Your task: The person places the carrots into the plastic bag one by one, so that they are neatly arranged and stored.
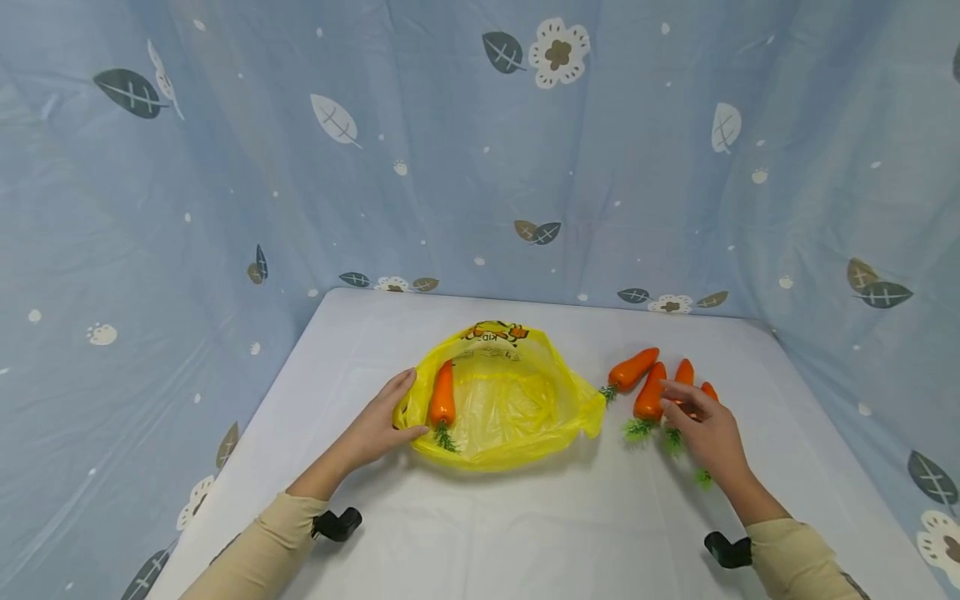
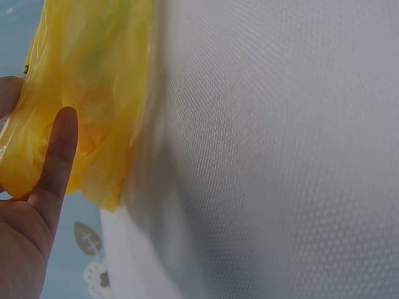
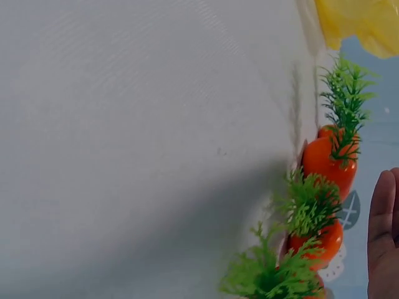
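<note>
A yellow plastic bag (image 1: 517, 450) lies with its mouth spread wide in the middle of the table. Inside its left part rests an orange toy carrot (image 1: 444, 396) with a green leafy top. My left hand (image 1: 377, 422) rests along the bag's left side, its thumb straight against the plastic in the left wrist view. To the right of the bag, several more carrots (image 1: 649, 392) lie in a group. My right hand (image 1: 705, 427) is over that group, fingers loosely bent and holding nothing, partly covering the carrots. The right wrist view shows their leafy tops (image 3: 312, 205) beside the hand.
A white cloth covers the table (image 1: 540, 533). Behind and on both sides hangs a blue curtain (image 1: 450, 150) with leaf and flower prints. A black device is strapped at each wrist, near the beige sleeves (image 1: 795, 558).
</note>
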A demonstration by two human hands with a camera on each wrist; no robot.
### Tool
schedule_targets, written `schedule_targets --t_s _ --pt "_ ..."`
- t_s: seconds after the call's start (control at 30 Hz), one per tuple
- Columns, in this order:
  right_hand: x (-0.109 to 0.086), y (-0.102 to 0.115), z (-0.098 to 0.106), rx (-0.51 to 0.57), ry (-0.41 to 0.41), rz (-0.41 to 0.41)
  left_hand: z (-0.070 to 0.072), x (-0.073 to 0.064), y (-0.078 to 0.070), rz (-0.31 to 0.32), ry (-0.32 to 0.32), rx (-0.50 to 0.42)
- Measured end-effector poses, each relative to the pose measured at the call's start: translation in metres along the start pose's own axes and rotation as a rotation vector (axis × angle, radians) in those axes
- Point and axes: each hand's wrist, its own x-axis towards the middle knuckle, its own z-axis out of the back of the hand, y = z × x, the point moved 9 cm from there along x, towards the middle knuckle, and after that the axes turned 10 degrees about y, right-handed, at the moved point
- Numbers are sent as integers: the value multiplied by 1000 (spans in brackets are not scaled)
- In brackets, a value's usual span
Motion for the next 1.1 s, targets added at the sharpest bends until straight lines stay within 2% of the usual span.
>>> schedule_targets --t_s 0.13,0.37,0.5,0.77,1.1 --pt "-3 -1 3 -25 -13 15 0 0 -1 3 3 -3" --pt "-9 -9 10 59 -7 -8 0 0 -2 2 -1 -3" --pt "-12 -15 14 68 -22 -32 0 -1 -1 5 0 -5" --pt "-16 -21 19 85 -49 -31 0 -1 -2 -8 -12 -4" --pt "-21 -23 30 -13 -93 -49 -1 -1 -2 -16 -12 -4"
